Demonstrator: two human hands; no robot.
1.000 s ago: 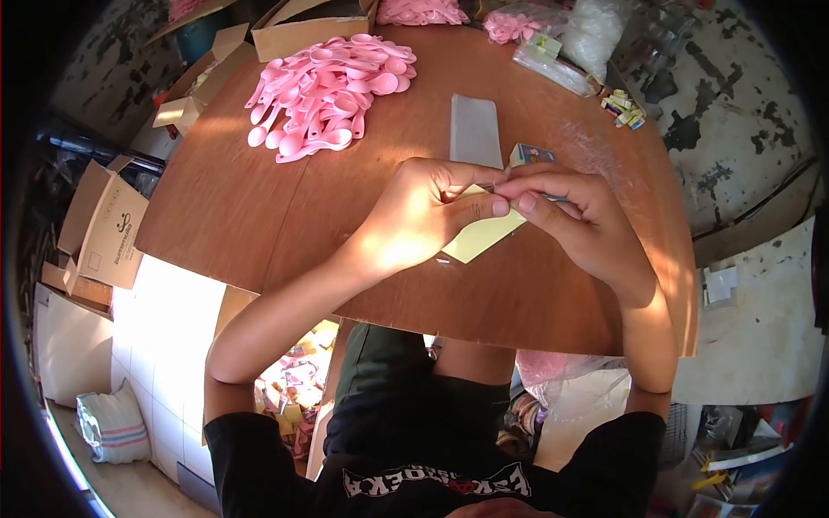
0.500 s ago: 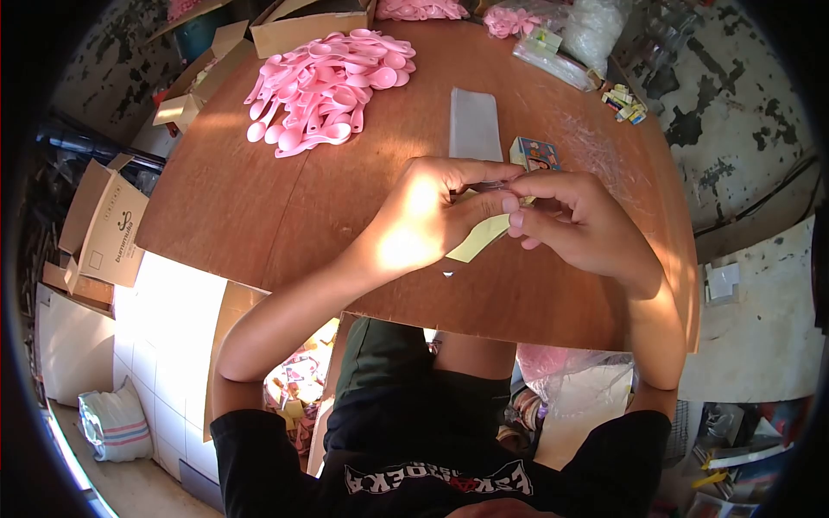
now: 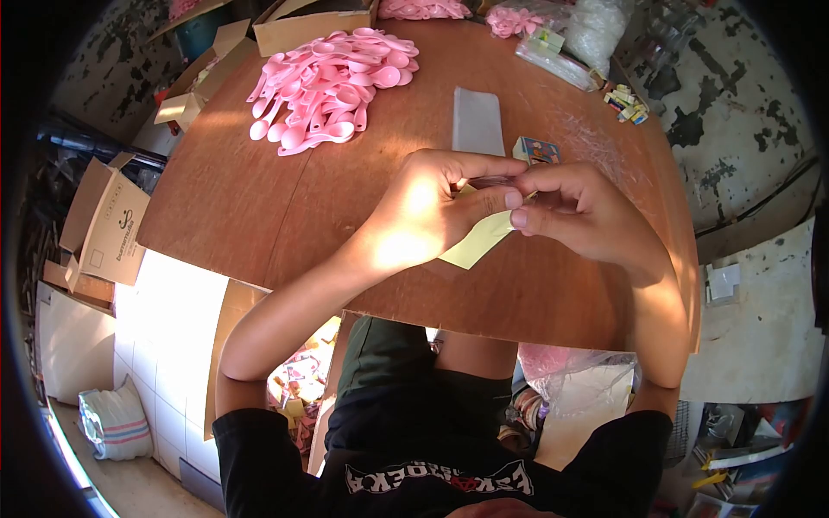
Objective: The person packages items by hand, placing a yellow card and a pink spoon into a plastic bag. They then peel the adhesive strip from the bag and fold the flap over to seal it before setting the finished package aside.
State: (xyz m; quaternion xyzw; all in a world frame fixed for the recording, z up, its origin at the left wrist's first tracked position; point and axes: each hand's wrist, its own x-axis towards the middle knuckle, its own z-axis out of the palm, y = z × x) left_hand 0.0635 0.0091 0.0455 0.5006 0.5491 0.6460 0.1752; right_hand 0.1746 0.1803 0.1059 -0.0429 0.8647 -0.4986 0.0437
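Note:
Both hands meet above the wooden table, with their fingertips nearly touching. My left hand (image 3: 432, 207) pinches a yellow paper (image 3: 475, 244) that hangs below its fingers, with some clear plastic at the fingertips. My right hand (image 3: 583, 210) closes thumb and fingers at the upper right end of the same piece; its fingers partly hide what they grip. Just behind the hands is a small blue printed box (image 3: 540, 150), partly covered. A stack of clear plastic sleeves (image 3: 477, 121) lies beyond my left hand. Farther left is a heap of pink spoons (image 3: 332, 86).
The brown table (image 3: 233, 198) fills the middle. Cardboard boxes (image 3: 311, 28) stand at its far left edge. Plastic bags (image 3: 596, 34) and small yellow boxes (image 3: 626, 104) lie at the far right. A printed carton (image 3: 112, 224) is on the left.
The yellow paper has shifted slightly down and left and shows more of its surface. My fingers have moved a little around its upper end. A small white speck on the table is now hidden.

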